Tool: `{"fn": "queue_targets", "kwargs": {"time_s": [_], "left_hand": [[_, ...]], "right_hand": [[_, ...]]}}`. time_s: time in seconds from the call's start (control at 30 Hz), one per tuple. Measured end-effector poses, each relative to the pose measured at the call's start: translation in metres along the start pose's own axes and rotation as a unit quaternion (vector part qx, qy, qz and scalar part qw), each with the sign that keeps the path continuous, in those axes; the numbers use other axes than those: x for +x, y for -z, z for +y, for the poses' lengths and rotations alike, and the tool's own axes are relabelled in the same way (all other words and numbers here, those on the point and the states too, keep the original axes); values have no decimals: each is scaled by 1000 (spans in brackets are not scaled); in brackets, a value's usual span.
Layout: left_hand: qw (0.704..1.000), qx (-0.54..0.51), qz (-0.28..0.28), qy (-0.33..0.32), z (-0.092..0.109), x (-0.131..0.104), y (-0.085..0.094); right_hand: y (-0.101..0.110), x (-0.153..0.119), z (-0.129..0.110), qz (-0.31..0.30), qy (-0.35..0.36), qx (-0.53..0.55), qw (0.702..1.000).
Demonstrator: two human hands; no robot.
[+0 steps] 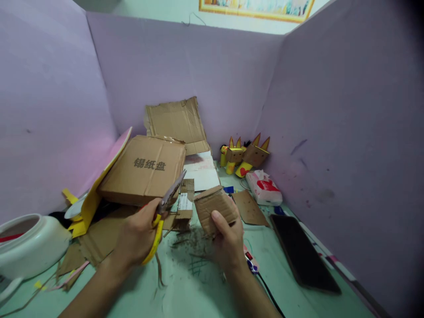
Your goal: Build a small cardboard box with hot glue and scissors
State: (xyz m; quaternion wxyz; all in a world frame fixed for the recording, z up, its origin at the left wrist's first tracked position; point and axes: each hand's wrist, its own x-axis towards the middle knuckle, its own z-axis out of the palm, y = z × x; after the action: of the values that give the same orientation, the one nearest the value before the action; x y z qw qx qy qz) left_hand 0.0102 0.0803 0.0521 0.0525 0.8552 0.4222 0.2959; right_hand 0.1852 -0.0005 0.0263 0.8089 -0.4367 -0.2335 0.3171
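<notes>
My left hand (141, 232) is closed around the yellow handles of a pair of scissors (155, 240), with the grey blades (172, 192) pointing up and away to the right. The blades look almost closed and touch nothing that I can make out. In my right hand (228, 236) is a small piece of brown cardboard (215, 207), its thumb pressed on the front face and the other fingers mostly hidden behind. The piece is held above the table, to the right of the scissors. Behind it lie cardboard scraps (187, 190).
A large cardboard box (149, 165) leans at the left, beside a white pot (31, 243). At the right are a black tablet (303, 254), a tissue pack (264, 187), a flat cardboard sheet (249, 207) and cardboard animal figures (253, 154). Purple panels (198, 75) enclose the green table (188, 291).
</notes>
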Motion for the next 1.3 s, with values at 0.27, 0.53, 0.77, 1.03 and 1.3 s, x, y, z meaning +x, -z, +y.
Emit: {"fn": "queue_targets", "kwargs": {"time_s": [0.27,0.53,0.77,1.03,1.3], "left_hand": [[951,75,-298,-12,-8,2,20],[941,39,-336,14,-30,-9,21],[933,71,-349,49,-50,-10,16],[909,-266,-312,-70,13,-15,24],[929,-266,-252,-49,32,-36,-19]], "right_hand": [[2,2,-14,-39,-23,160,986],[0,-8,-11,-103,-80,122,984],[19,-40,1,-137,-128,38,981],[28,-54,8,-189,-133,-61,971],[64,-76,7,-143,8,-366,919]]}}
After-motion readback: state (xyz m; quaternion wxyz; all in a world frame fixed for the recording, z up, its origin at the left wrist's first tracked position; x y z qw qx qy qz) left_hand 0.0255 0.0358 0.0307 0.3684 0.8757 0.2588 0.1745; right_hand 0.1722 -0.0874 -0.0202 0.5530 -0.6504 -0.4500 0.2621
